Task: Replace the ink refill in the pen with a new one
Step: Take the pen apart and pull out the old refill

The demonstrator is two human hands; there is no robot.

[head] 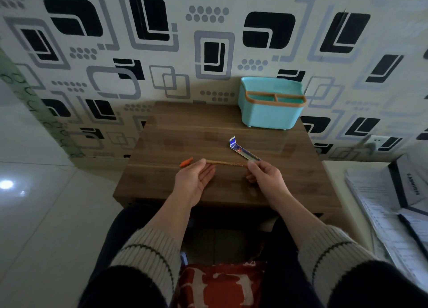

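Thin brownish pen barrel (225, 163) held level just above the brown wood-grain counter (162, 131), spanning both hands. Right hand (264, 175) pinching one end between thumb and fingers. Left hand (196, 180) palm-up, fingers mostly straight, barrel's other end resting across fingertips, not gripped. Small orange pen cap (186, 162) lying on counter just left of left fingertips, apart from barrel. New refill in clear sleeve with blue-white header (243, 151) flat on counter just beyond right hand, still packed. Can't tell whether old refill is inside barrel or already out; too thin at this view.

Risks, as judgement:
- One-sided grip: barrel likely to tip off open left fingers and drop or roll.
- Orange cap near front-left zone of counter; a knock from left hand could send it to the floor.
- Sleeve end sits close to right knuckles; could get dragged when reaching.
- Mixing old and new refill once both are loose.

Around: teal plastic desk organiser with tan rim (271, 103) at back right against patterned wall, well apart from hands. Stack of papers (382, 203) off to the right, off the counter. Nothing blocking the reach to the sleeve.
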